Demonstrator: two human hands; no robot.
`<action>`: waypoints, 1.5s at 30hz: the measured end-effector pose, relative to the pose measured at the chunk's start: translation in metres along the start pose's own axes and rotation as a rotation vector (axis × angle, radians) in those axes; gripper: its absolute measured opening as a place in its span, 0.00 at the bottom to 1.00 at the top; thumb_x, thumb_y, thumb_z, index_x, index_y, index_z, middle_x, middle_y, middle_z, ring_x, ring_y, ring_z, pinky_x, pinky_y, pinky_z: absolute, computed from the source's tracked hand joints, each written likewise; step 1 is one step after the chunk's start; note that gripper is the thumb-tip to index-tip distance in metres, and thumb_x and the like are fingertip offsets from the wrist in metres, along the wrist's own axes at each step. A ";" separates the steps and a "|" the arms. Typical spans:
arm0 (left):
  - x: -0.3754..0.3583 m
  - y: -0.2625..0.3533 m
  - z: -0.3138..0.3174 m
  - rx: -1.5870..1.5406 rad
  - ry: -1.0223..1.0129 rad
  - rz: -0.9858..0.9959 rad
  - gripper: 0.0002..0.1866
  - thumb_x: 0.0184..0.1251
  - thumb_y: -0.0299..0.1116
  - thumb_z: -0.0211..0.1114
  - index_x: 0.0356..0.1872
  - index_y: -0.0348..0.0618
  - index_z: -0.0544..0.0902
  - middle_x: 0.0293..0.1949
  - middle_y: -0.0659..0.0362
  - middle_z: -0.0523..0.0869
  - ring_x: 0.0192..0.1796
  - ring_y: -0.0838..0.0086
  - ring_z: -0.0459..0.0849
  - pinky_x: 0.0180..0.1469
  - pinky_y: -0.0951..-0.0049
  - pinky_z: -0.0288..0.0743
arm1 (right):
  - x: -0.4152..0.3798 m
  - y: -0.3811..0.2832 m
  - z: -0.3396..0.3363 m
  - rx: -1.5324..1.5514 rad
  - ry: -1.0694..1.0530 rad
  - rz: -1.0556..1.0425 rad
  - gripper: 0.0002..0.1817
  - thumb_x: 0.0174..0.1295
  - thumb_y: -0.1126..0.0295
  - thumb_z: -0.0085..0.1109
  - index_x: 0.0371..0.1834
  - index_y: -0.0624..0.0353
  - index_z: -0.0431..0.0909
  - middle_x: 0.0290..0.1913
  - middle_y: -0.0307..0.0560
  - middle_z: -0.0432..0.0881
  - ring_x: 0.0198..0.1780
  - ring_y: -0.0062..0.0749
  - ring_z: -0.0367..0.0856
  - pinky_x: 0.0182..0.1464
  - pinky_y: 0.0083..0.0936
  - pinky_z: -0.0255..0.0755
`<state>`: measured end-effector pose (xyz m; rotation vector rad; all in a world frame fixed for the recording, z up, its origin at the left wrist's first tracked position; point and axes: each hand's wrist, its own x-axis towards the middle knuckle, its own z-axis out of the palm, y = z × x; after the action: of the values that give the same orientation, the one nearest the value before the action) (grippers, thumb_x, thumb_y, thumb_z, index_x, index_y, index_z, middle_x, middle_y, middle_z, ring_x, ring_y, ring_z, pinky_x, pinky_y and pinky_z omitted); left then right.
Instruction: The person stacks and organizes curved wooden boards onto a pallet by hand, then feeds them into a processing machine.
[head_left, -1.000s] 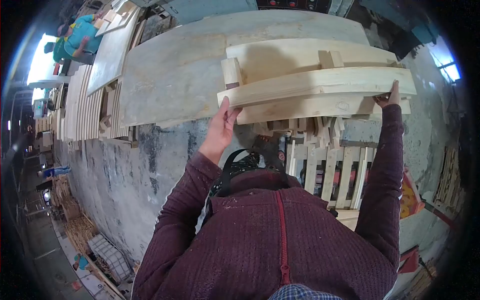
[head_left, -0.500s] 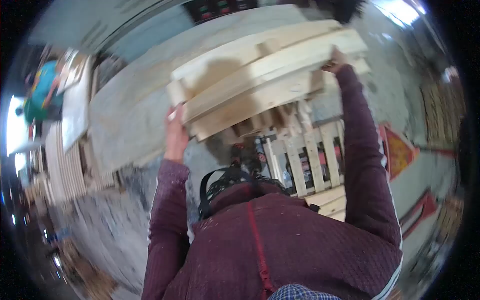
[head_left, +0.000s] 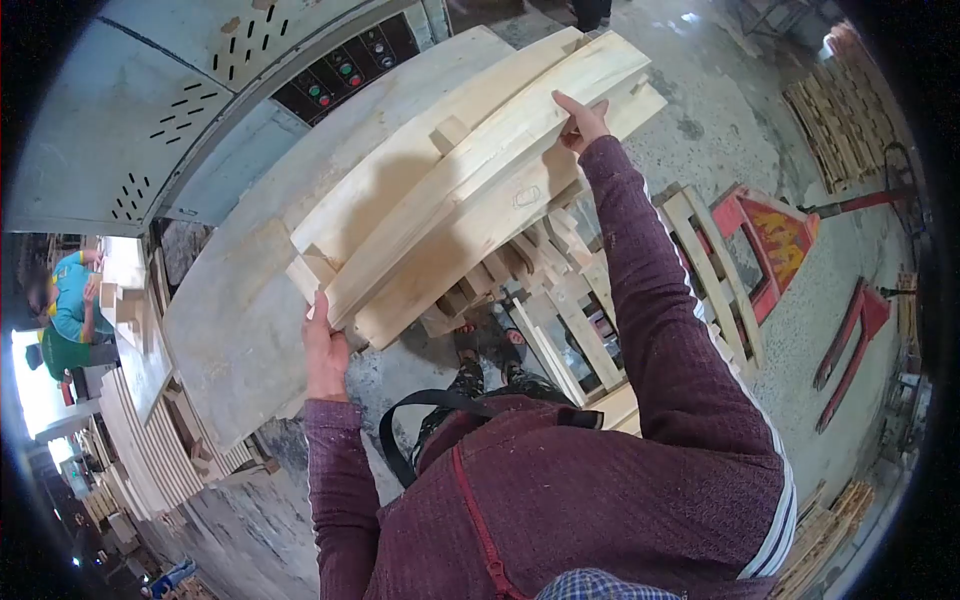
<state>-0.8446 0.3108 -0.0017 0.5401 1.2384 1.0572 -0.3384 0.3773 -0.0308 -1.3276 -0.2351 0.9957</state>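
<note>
A long pale wooden piece (head_left: 500, 150), built of boards with small blocks between them, lies tilted over the worn grey tabletop (head_left: 225, 330). At its near left end is my left hand (head_left: 325, 350), with fingers and thumb on the wood's end. My right hand (head_left: 583, 122) grips the upper board near the far right end, thumb on top and the other fingers partly hidden behind the edge. Below the piece, more cut wooden parts (head_left: 545, 250) are stacked beside my feet.
A machine cabinet with a black button panel (head_left: 348, 68) stands behind the table. Wooden pallets (head_left: 710, 280) and a red pallet jack (head_left: 765, 250) are at the right. Two people (head_left: 75, 310) are at the far left, near stacked boards (head_left: 150, 440).
The view has turned and become sharper. Both hands still hold the wooden piece, which now slants more steeply and appears further left. More of the button panel shows.
</note>
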 end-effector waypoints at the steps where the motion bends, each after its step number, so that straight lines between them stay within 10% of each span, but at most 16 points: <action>1: 0.000 0.001 -0.001 0.000 -0.006 0.001 0.25 0.69 0.39 0.62 0.62 0.38 0.69 0.55 0.55 0.79 0.57 0.67 0.78 0.60 0.66 0.72 | 0.003 0.000 0.001 -0.026 0.033 0.027 0.72 0.45 0.64 0.75 0.73 0.53 0.14 0.18 0.39 0.67 0.15 0.25 0.62 0.17 0.27 0.59; 9: -0.001 0.011 0.006 -0.002 -0.065 -0.075 0.27 0.70 0.41 0.60 0.64 0.38 0.67 0.59 0.54 0.78 0.59 0.64 0.77 0.63 0.61 0.69 | 0.015 0.010 0.007 -0.012 0.042 0.090 0.71 0.49 0.58 0.73 0.73 0.51 0.12 0.17 0.39 0.66 0.15 0.25 0.61 0.18 0.27 0.59; 11: 0.008 0.016 0.005 0.007 -0.118 -0.107 0.27 0.70 0.42 0.60 0.64 0.38 0.67 0.59 0.54 0.77 0.59 0.64 0.77 0.63 0.61 0.68 | -0.008 0.010 0.023 -0.066 0.086 0.144 0.68 0.53 0.55 0.69 0.72 0.52 0.11 0.50 0.67 0.75 0.39 0.44 0.80 0.36 0.42 0.77; 12: 0.014 0.019 -0.003 0.007 -0.144 -0.136 0.27 0.71 0.42 0.60 0.64 0.38 0.67 0.59 0.54 0.77 0.59 0.64 0.76 0.64 0.60 0.68 | -0.008 0.010 0.025 -0.058 0.091 0.143 0.68 0.53 0.55 0.69 0.72 0.52 0.11 0.50 0.67 0.75 0.39 0.44 0.80 0.36 0.42 0.77; 18: 0.023 0.010 -0.014 0.145 -0.091 -0.092 0.26 0.70 0.45 0.59 0.63 0.40 0.70 0.57 0.55 0.79 0.59 0.66 0.77 0.63 0.60 0.68 | -0.035 0.039 0.048 -0.482 0.120 -0.131 0.60 0.57 0.63 0.65 0.73 0.64 0.20 0.73 0.77 0.39 0.74 0.57 0.51 0.71 0.37 0.56; 21: 0.030 0.013 -0.012 0.166 -0.149 -0.022 0.25 0.70 0.46 0.60 0.60 0.39 0.71 0.56 0.55 0.80 0.57 0.67 0.78 0.61 0.63 0.69 | -0.047 0.064 0.069 -0.356 0.063 -0.218 0.58 0.57 0.68 0.64 0.72 0.71 0.21 0.74 0.74 0.25 0.77 0.58 0.34 0.76 0.36 0.39; 45: 0.256 0.073 0.099 0.161 -0.208 0.084 0.29 0.68 0.43 0.63 0.61 0.32 0.69 0.54 0.53 0.80 0.54 0.64 0.79 0.58 0.63 0.71 | 0.174 0.003 0.150 -0.655 0.113 -0.145 0.67 0.51 0.50 0.67 0.67 0.84 0.22 0.73 0.80 0.29 0.76 0.63 0.31 0.76 0.38 0.37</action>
<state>-0.7852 0.5862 -0.0390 0.8116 1.1300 0.9495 -0.3361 0.6059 -0.0570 -1.9213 -0.5984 0.7389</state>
